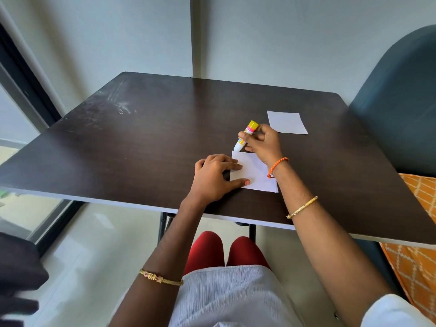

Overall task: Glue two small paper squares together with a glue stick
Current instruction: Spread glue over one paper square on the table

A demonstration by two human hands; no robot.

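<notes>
The right hand (262, 142) grips the glue stick (245, 135), tip on the near paper square (257, 175); the left hand (212, 178) lies flat, fingers straight, pressing it down; the other paper square (286, 122) lies apart.

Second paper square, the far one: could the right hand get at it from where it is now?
Probably yes. The second paper square lies flat just beyond the right hand with bare table between, but that hand grips the glue stick.

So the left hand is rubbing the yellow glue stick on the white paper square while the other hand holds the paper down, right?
Not quite. The head view shows the right hand rubbing the yellow glue stick on the near white paper square, while the left hand holds it down.
</notes>
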